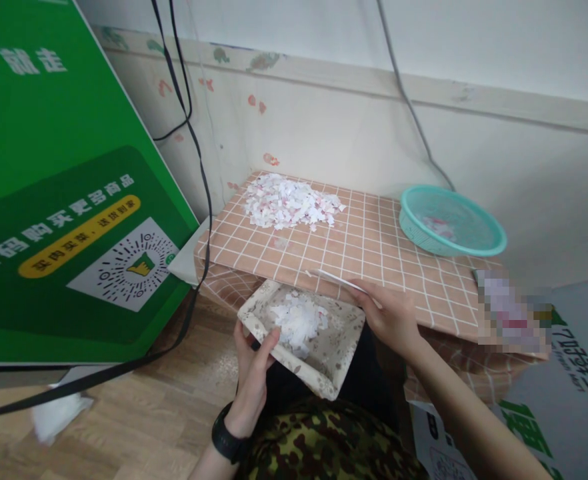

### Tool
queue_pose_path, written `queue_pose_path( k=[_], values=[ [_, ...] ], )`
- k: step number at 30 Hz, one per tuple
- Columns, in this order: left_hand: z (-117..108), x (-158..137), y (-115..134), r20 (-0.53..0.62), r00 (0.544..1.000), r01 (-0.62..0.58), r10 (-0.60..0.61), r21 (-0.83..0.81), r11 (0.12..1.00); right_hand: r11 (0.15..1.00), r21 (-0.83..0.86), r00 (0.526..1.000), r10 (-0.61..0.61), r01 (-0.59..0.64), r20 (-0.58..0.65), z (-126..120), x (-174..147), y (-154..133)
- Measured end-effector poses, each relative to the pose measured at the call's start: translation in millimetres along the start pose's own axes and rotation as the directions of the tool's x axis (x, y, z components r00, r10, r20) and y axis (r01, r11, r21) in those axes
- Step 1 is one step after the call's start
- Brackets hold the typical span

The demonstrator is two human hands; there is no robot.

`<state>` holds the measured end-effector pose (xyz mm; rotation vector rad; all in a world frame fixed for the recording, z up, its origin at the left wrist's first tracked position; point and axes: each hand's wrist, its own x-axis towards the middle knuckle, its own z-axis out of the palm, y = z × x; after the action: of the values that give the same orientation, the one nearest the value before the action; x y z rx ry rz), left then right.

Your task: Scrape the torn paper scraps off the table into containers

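Observation:
My left hand [257, 363] grips the near left side of a shallow rectangular box [341, 340] with a patterned pale covering, thumb over its rim. Inside the box lies a small heap of white paper scraps [299, 323]. The box is held just below the table's front edge. My right hand [389, 317] pinches a thin, flat white piece [337, 277], seen nearly edge-on at the front edge of the table; I cannot tell its kind. A larger pile of torn paper scraps [289, 201], mostly white with some pink, sits at the table's back left.
A brown checked cloth [369, 233] covers the table. On its right stands a turquoise plastic basket [454, 243] with scraps inside, near a blurred-out packet [511, 310]. A green sign board [74, 167] leans at the left, crossed by a black strap [201, 200]. Grey panels stand at the right.

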<state>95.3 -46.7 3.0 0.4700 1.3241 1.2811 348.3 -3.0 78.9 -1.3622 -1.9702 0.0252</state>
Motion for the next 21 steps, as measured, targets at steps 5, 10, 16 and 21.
queue_pose_path(
  k=[5, 10, 16, 21],
  values=[
    [-0.5, 0.4, -0.3, -0.002, 1.0, 0.009, -0.009, -0.006, 1.0, 0.996, 0.084, 0.995, -0.036, 0.028, 0.094, 3.9, 2.9, -9.0],
    [-1.3, -0.7, 0.8, 0.022, 1.0, 0.012, -0.012, -0.024, 1.0, 0.976, 0.21, 0.996, 0.039, -0.056, 0.082, -7.5, -2.9, -17.6],
    [-3.4, -2.8, -2.7, 0.03, 1.0, 0.002, -0.001, -0.059, 0.998, 0.941, 0.289, 0.977, 0.129, -0.174, 0.168, -5.2, -8.3, -12.8],
    [-30.6, -14.5, -16.5, 0.017, 0.997, -0.076, 0.075, 0.013, 0.997, 0.775, 0.471, 0.889, 0.456, -0.421, 0.045, -9.8, -26.5, 8.4]
  ],
)
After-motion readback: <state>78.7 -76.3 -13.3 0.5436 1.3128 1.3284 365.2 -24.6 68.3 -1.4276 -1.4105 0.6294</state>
